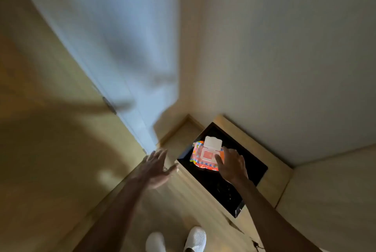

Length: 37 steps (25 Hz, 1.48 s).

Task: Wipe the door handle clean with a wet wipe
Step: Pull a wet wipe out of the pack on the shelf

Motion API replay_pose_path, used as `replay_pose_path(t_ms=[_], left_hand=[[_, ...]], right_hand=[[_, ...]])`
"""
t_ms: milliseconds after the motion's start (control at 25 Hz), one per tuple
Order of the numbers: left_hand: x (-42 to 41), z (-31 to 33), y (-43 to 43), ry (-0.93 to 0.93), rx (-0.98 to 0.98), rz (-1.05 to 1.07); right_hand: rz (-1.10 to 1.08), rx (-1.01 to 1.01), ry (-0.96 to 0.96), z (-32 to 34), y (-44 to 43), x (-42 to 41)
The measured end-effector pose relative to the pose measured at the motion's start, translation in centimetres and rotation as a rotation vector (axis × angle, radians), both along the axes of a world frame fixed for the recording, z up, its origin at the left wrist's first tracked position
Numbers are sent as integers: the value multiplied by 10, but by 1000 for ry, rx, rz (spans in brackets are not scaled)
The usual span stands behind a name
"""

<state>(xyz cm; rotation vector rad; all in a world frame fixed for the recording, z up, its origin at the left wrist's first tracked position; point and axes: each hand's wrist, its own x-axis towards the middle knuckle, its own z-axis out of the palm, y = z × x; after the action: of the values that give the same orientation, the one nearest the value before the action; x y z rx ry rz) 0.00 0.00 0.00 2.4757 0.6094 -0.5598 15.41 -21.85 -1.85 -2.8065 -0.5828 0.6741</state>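
Wipe pack: your landmark, an orange patterned wet wipe pack [204, 159] lying flat on a black-topped desk [251, 167] in the corner of a room; every place below is told from it.
Lid: the white flip lid [212, 142] stands open at the pack's far end, with the pinkish dispensing window [208, 155] bared just in front of it.
Right hand: your right hand [232, 163] rests on the pack's right side, fingers spread, a fingertip at the window's edge; it grips nothing yet.
Left hand: your left hand [156, 167] hovers left of the pack, off the desk's edge, palm flat and fingers loose, holding nothing.
Door handle: the door handle [109, 105] sits well up and left of the pack, on the edge of a pale door [114, 48]; blur hides its shape.
No wipe: none has been drawn out, as far as can be seen.
Handling: expect the pack to be light, soft and slick, likely to lift when a sheet is pulled; the sheet itself will be limp, damp and easy to tear.
Where to take hold: pin the pack's body with one hand and pinch the wipe at the window with the other.
Floor: your white slippers [195, 238] stand on the wooden floor [61, 160], below the pack.
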Motion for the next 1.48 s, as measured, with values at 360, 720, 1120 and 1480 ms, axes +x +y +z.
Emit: replay_pose_path(t_ms=[360, 720, 1120, 1480], left_hand=[[118, -190, -28, -152, -8, -221], [160, -302, -40, -296, 106, -357], [159, -304, -33, -330, 46, -335], [161, -304, -33, -336, 29, -327]], right_hand=[[-253, 245, 0, -167, 2, 47], [-155, 304, -165, -266, -1, 59], [60, 129, -291, -253, 10, 62], [186, -25, -252, -260, 9, 62]])
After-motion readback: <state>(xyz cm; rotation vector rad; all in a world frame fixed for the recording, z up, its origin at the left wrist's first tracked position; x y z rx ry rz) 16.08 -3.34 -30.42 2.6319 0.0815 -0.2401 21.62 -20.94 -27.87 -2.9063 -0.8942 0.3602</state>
